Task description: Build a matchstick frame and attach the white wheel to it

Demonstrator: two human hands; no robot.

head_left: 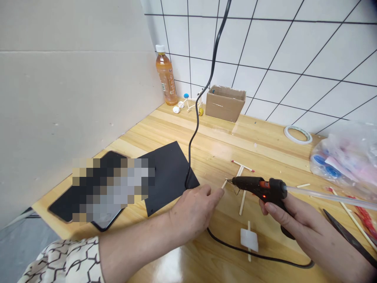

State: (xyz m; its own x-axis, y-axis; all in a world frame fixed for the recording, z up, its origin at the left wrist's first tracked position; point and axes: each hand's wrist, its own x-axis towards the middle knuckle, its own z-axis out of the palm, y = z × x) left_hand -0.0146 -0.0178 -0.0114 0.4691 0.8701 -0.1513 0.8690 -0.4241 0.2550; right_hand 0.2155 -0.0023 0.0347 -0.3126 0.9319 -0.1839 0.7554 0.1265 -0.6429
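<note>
Pinched between the fingertips of my left hand (194,208) is a short wooden stick (224,184). My right hand (300,222) grips the handle of a black hot glue gun (250,184), whose nozzle meets or nearly meets the stick's tip. A clear glue stick (324,195) juts from the gun's back end. Just behind the nozzle lies a T-shaped frame of matchsticks (240,169), partly hidden by the gun. Nearer to me, a white block (249,239) has a thin stick above and below it; whether the stick passes through cannot be made out.
The gun's black cable (192,145) crosses the table. At left lie a black sheet (167,177) and phones, partly blurred. Along the back stand a bottle (166,76), a small stick model (190,104) and a cardboard box (222,106). Right: tape roll (298,135), plastic bag (347,153), scissors (343,230).
</note>
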